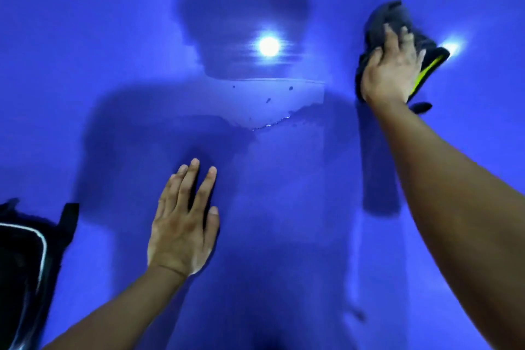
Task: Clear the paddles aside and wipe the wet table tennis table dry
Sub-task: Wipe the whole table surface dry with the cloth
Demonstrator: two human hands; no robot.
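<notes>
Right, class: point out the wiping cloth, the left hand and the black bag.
wiping cloth [383, 17]: head view, dark upper fold.
left hand [179, 233]: head view, back of the hand.
black bag [20, 264]: head view, dark front panel.

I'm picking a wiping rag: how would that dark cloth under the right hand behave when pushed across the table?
The dark cloth looks floppy: it bunches in folds under the right hand. It is probably light, being thin crumpled fabric, and likely slides easily on the glossy table.
</notes>
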